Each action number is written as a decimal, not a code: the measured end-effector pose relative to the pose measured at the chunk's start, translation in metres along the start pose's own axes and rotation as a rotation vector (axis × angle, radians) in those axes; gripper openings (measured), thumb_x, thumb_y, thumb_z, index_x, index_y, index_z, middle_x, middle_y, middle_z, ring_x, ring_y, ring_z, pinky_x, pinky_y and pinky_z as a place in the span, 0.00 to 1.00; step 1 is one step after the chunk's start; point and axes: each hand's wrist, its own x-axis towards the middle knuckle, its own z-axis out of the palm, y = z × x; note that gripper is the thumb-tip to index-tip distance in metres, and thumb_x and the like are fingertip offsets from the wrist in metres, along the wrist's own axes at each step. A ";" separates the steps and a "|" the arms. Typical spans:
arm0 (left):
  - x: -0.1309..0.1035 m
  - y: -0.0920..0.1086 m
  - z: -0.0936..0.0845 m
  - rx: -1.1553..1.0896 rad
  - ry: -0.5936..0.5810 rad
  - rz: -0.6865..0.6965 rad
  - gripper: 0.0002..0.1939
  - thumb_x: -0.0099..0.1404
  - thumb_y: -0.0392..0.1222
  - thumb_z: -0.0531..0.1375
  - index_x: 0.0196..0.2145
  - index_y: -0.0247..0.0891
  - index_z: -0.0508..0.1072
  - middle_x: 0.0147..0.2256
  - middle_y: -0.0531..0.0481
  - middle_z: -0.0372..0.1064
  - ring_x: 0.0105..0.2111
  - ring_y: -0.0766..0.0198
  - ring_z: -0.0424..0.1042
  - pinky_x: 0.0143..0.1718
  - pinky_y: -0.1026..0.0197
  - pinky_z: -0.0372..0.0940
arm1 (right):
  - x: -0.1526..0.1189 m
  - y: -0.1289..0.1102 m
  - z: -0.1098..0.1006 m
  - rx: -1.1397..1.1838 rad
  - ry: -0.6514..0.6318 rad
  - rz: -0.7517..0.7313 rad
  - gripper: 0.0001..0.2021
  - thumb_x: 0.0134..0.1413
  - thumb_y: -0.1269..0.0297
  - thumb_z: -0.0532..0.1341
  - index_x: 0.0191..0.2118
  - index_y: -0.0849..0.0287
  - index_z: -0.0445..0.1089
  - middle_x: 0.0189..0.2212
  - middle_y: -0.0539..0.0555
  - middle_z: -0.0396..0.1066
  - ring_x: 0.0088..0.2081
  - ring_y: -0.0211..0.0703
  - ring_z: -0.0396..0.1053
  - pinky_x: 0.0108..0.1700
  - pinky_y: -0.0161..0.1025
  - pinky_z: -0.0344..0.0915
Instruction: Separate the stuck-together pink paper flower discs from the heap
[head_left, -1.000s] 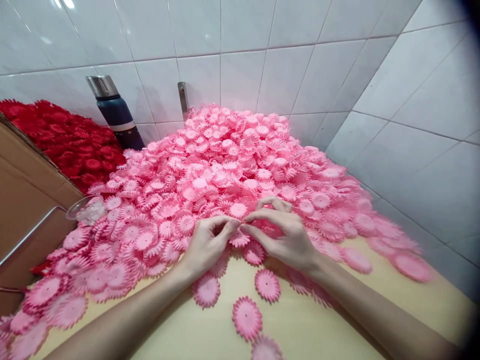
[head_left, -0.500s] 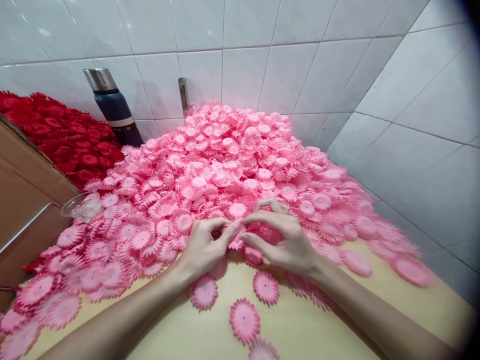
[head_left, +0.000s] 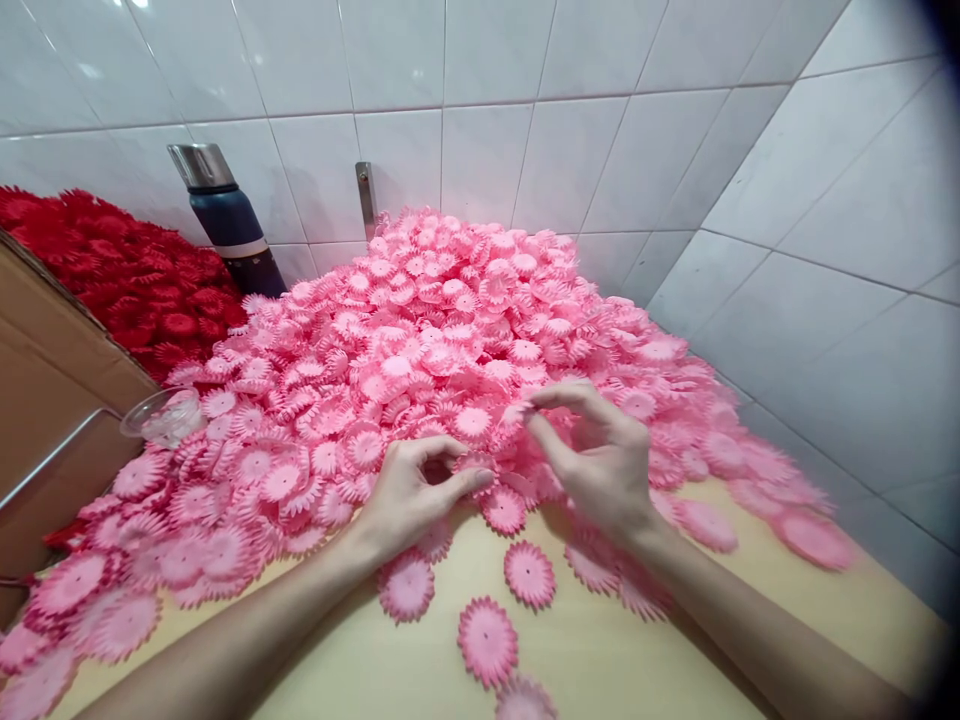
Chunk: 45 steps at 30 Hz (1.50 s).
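A big heap of pink artificial-flower petal discs [head_left: 450,300], with notched rims and pale centres, fills the middle of the view. At its front edge, my left hand [head_left: 420,490] pinches a pink petal disc [head_left: 474,462] between thumb and fingers. My right hand [head_left: 600,455] is raised a little to the right, thumb and forefinger closed on the edge of another pink petal disc [head_left: 514,413]. My fingers partly cover both discs. Between my forearms, several loose discs lie flat, one of them a darker pink disc [head_left: 488,642] with a small centre hole.
The pale yellow tabletop [head_left: 360,660] carries the heap against a white tiled wall [head_left: 487,50]. At left stand a dark blue bottle [head_left: 234,225], a pile of red petal discs [head_left: 135,270], a cardboard box [head_left: 60,370] and a clear plastic cup [head_left: 169,415].
My right hand has moved up and right, away from my left hand, with a disc in its fingertips. My left hand has stayed nearly in place.
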 end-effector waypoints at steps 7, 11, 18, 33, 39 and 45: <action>-0.002 0.001 0.000 0.059 0.046 -0.015 0.16 0.63 0.47 0.60 0.24 0.33 0.71 0.22 0.50 0.68 0.23 0.66 0.67 0.25 0.65 0.59 | 0.005 0.006 -0.004 -0.141 0.141 0.005 0.13 0.60 0.72 0.60 0.49 0.55 0.73 0.41 0.55 0.75 0.46 0.48 0.70 0.50 0.51 0.65; -0.002 -0.001 0.000 0.174 0.064 0.024 0.19 0.65 0.49 0.58 0.22 0.34 0.69 0.21 0.52 0.66 0.22 0.67 0.64 0.25 0.65 0.56 | -0.002 -0.003 0.001 -0.038 -0.063 -0.113 0.15 0.62 0.75 0.56 0.50 0.52 0.71 0.27 0.49 0.73 0.31 0.42 0.70 0.37 0.46 0.66; -0.002 -0.004 0.001 0.234 0.072 0.075 0.20 0.67 0.50 0.55 0.21 0.34 0.68 0.19 0.54 0.60 0.21 0.69 0.59 0.24 0.65 0.52 | -0.005 -0.012 0.008 -0.015 -0.278 -0.243 0.09 0.55 0.73 0.64 0.42 0.58 0.72 0.32 0.54 0.75 0.35 0.46 0.68 0.38 0.48 0.64; -0.005 0.001 0.001 0.199 0.048 0.130 0.21 0.68 0.47 0.54 0.19 0.35 0.66 0.17 0.56 0.55 0.19 0.70 0.53 0.23 0.65 0.50 | -0.002 -0.013 0.002 0.084 -0.389 -0.130 0.15 0.48 0.76 0.65 0.43 0.56 0.73 0.34 0.54 0.74 0.39 0.47 0.69 0.39 0.47 0.70; -0.003 0.000 0.001 0.190 0.013 0.090 0.25 0.69 0.50 0.51 0.17 0.36 0.58 0.18 0.58 0.48 0.20 0.71 0.49 0.23 0.64 0.47 | -0.001 -0.012 0.002 -0.034 -0.367 -0.252 0.16 0.48 0.76 0.67 0.44 0.55 0.73 0.31 0.52 0.77 0.40 0.49 0.70 0.39 0.48 0.68; -0.002 0.001 0.001 0.222 -0.005 0.086 0.23 0.69 0.50 0.52 0.20 0.34 0.65 0.19 0.57 0.52 0.21 0.70 0.51 0.24 0.65 0.48 | -0.004 -0.007 0.002 -0.157 -0.336 -0.426 0.15 0.53 0.73 0.66 0.46 0.52 0.72 0.28 0.49 0.78 0.37 0.49 0.71 0.39 0.50 0.63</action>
